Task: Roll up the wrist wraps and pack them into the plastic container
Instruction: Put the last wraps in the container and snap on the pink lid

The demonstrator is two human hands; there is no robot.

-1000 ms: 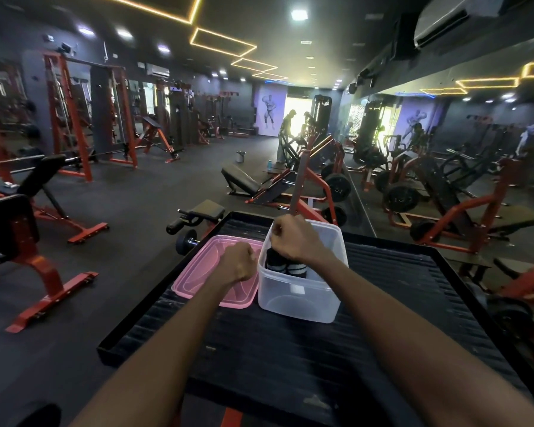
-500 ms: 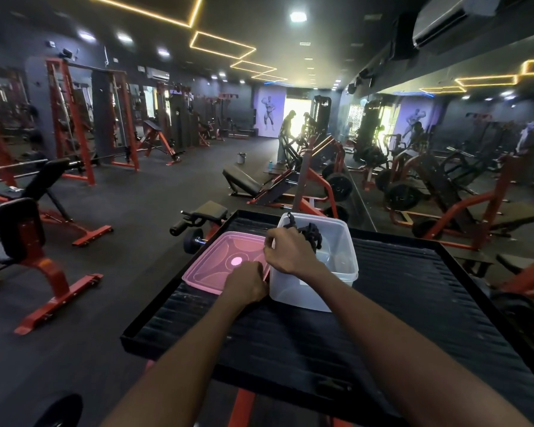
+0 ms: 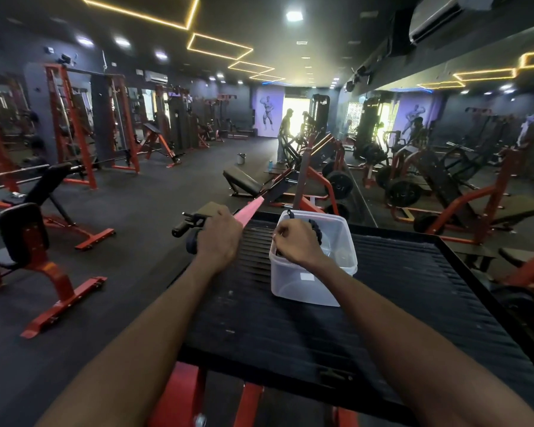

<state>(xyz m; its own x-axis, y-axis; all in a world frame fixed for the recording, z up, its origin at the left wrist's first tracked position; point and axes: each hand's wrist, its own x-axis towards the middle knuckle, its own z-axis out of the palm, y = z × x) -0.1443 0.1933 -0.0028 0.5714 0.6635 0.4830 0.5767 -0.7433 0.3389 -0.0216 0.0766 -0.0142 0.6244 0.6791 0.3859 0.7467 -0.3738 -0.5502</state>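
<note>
Two hands: both yours, both occupied.
Left hand [image 3: 219,238]: curled round the pink lid [image 3: 251,210], held tilted on edge, just left of the container.
Right hand [image 3: 296,241]: fingers curled over the near-left rim of the plastic container [image 3: 312,282]; whether they pinch the wrap or only the rim, you cannot tell.
Wrist wraps [image 3: 316,231]: dark roll inside the container, by your right knuckles.
Container: upright on the black ribbed platform [image 3: 290,334].
Key relation: the lid lies left of the opening, so your left hand likely carries it rightward to close.
</note>
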